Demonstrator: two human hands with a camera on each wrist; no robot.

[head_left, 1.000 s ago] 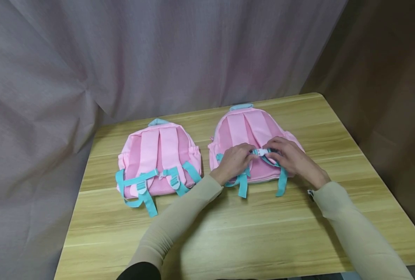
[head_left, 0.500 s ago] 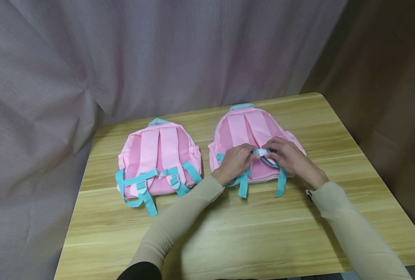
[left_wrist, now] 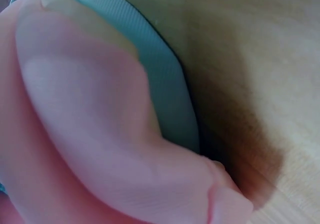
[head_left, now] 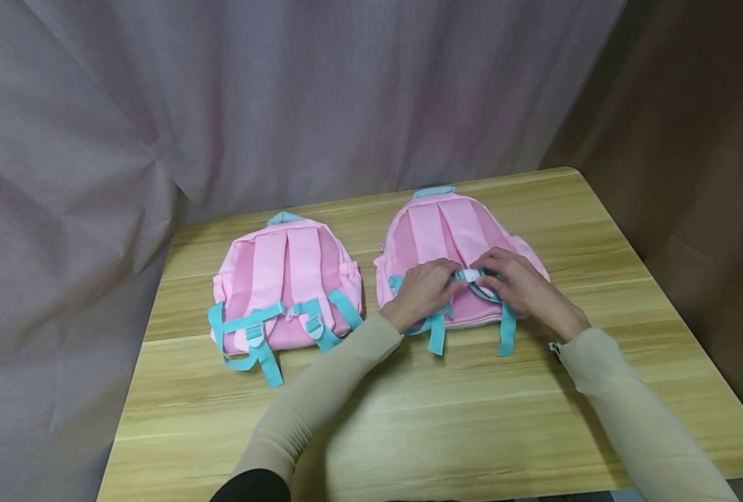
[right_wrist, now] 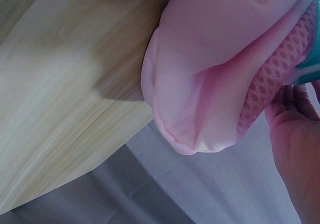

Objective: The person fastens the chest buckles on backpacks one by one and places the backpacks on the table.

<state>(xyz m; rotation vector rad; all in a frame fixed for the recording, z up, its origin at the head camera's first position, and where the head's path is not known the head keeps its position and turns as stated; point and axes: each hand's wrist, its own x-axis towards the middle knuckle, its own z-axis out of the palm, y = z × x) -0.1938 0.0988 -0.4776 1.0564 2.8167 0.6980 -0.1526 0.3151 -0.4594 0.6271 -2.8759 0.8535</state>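
Note:
In the head view, a pink backpack lies on the right with its shoulder straps up. My left hand and right hand meet over its lower middle. Between them is a white plastic buckle on teal webbing. The left fingers pinch its left end and the right fingers its right end; fingertips partly cover both ends. Teal strap tails hang below. The right wrist view shows my curled right fingers by the pink mesh back panel. Blurred pink fabric fills much of the left wrist view, hiding that hand's grip.
A second pink backpack lies to the left, close to my left forearm, its teal straps loose over the front. Both bags rest on a wood-grain table. A grey curtain hangs behind, and a brown one at the right.
Both hands stay at the buckle with hardly any movement. The right strap tail swings slightly, and the whole head view shifts a little.

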